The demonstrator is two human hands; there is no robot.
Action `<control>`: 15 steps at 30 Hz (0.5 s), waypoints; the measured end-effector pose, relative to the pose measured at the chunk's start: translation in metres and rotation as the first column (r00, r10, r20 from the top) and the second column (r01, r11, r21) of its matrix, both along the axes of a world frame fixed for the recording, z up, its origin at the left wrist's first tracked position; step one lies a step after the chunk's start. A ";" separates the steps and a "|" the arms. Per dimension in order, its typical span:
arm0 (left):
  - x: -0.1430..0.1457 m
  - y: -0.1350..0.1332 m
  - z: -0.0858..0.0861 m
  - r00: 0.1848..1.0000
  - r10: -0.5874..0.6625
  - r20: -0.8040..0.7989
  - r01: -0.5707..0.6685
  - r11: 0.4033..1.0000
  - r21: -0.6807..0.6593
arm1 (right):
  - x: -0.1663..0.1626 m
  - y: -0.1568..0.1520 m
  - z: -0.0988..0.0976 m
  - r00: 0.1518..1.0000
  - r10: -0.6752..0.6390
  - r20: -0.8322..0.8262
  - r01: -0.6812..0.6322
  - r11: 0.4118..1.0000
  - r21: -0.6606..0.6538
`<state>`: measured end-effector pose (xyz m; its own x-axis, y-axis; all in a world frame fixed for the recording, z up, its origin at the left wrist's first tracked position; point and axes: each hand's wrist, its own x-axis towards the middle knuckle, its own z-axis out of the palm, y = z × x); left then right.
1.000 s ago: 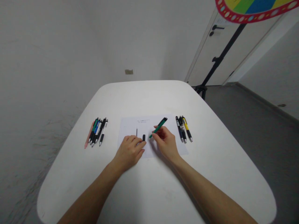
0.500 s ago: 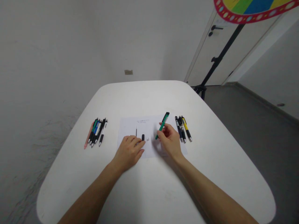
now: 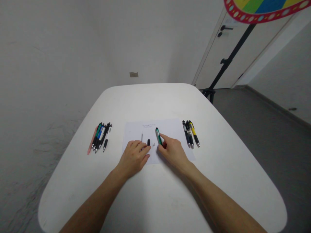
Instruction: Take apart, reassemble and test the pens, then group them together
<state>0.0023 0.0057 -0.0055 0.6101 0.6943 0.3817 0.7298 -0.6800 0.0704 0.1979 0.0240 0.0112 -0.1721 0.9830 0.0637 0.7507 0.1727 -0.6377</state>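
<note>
My right hand (image 3: 173, 149) pinches a green pen barrel (image 3: 158, 136) with a black upper end between thumb and fingers. The barrel lies low over or on a white printed sheet of paper (image 3: 170, 124); whether it touches, I cannot tell. My left hand (image 3: 134, 157) rests on the sheet's left part, fingers loosely bent and thumb apart. Just beyond its fingers are a thin dark pen refill (image 3: 142, 137) and a short black rubber grip (image 3: 148, 142). Between the hands lies a small clear or silvery piece (image 3: 154, 144), too small to name.
Several pens (image 3: 101, 137), pink, green, blue, black and white, lie in a group at the left. Another group of pens (image 3: 190, 134), dark ones and a yellow one, lies right of the sheet. Beyond the white table (image 3: 150, 100) stands a colourful wheel (image 3: 264, 9) on a black stand.
My right hand has lowered the green pen barrel and shifted it left, turning it from leaning right to leaning left. The left hand has stayed in place.
</note>
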 end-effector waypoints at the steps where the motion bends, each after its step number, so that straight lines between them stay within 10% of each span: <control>1: 0.000 0.000 0.000 1.000 0.001 0.001 -0.001 1.000 -0.003 | 0.000 0.000 0.000 1.000 0.009 0.021 -0.009 1.000 0.007; 15: 0.000 0.001 0.000 1.000 -0.006 0.016 0.006 1.000 0.001 | 0.001 -0.002 -0.005 0.975 0.010 0.221 -0.020 0.999 0.042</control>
